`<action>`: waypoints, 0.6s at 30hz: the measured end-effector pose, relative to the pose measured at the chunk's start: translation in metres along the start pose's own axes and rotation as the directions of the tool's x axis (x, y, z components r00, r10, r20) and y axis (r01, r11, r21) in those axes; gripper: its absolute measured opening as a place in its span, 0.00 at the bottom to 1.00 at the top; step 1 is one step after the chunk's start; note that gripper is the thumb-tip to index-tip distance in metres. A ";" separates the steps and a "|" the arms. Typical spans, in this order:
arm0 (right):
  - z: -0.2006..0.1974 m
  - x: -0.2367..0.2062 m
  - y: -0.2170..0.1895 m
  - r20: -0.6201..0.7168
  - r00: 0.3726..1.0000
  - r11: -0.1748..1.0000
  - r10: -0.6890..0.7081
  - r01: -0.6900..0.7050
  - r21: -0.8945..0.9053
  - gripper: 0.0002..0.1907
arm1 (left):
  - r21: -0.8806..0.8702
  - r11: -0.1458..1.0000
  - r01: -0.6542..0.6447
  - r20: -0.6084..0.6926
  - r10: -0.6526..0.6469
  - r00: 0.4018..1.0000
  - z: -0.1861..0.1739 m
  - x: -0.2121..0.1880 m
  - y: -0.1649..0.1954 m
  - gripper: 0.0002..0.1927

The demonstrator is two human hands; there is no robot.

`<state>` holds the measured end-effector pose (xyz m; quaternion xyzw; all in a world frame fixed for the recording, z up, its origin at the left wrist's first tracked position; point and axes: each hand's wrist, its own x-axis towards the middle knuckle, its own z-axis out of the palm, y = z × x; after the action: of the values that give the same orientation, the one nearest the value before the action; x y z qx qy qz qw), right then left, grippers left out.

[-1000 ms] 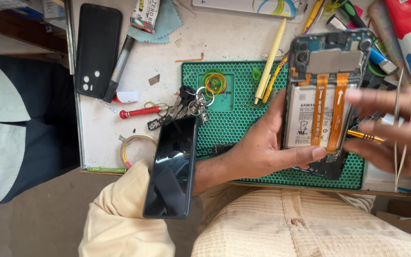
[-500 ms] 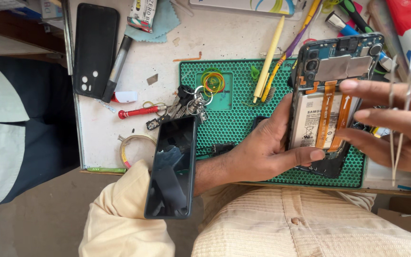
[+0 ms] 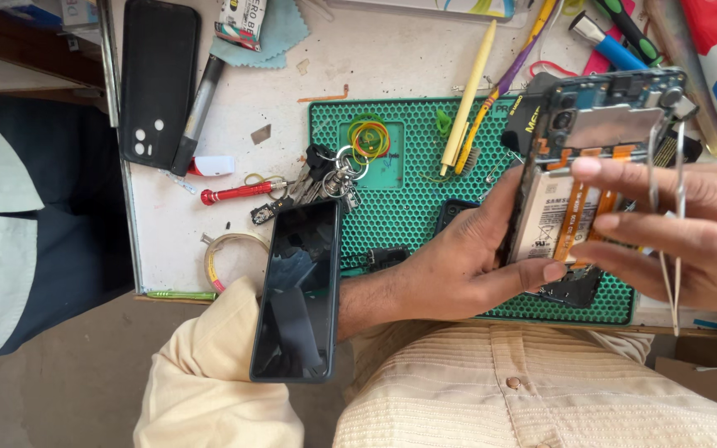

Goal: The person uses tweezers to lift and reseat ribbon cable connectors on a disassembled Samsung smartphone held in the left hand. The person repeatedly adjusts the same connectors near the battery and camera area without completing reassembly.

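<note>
Head view shows the left hand (image 3: pixel 466 265) closed around the side of an opened phone (image 3: pixel 578 178), with the thumb on its lower edge, so the phone stands tilted above the green mat (image 3: pixel 408 207). Its back cover is off: a pale battery (image 3: pixel 541 220), orange flat cables (image 3: pixel 578 211) and a metal shield near the cameras are exposed. The right hand (image 3: pixel 682 228) comes from the right with fingers stretched over the cables, and it pinches thin metal tweezers (image 3: pixel 665 224) between the fingers; the tips point down, away from the phone, I think, though this part is hard to read.

By my judgement the step in hand is inspection or loosening of the inner cables. A next move would need the tweezers turned to the connector and a light, exact touch, because such cables tear easily.

Farther out, a second phone (image 3: pixel 300 290) with dark glass lies over the tabletop (image 3: pixel 400 58) edge, resting on the left sleeve. The mat has a small square tray (image 3: pixel 350 162); coloured rubber bands (image 3: pixel 370 137) lie in it. Keys (image 3: pixel 329 178), a red screwdriver (image 3: pixel 234 192) and a black phone case (image 3: pixel 158 79) lie nearby.
</note>
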<state>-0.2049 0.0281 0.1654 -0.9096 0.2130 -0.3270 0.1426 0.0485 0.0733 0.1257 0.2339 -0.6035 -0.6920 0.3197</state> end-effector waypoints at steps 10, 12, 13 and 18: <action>-0.001 -0.006 0.003 0.079 0.997 1.000 -0.004 0.002 0.020 0.27 | 0.005 1.000 -0.003 -0.027 0.003 1.000 0.001 0.001 0.004 0.40; -0.001 -0.006 0.004 0.091 0.996 1.000 -0.011 0.010 0.016 0.26 | 0.039 0.999 -0.021 -0.024 0.022 0.999 0.001 0.001 0.004 0.39; -0.001 -0.005 0.005 0.097 0.995 1.000 -0.006 0.004 0.029 0.26 | 0.069 0.997 -0.034 -0.020 0.036 0.999 0.001 0.001 0.003 0.40; -0.003 -0.003 0.001 0.085 0.996 1.000 0.005 -0.007 0.023 0.25 | 0.181 0.982 -0.056 -0.039 0.064 0.997 0.004 0.002 0.000 0.39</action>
<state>-0.2086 0.0283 0.1657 -0.9203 0.2056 -0.2901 0.1631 0.0444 0.0743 0.1266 0.2587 -0.6630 -0.6195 0.3313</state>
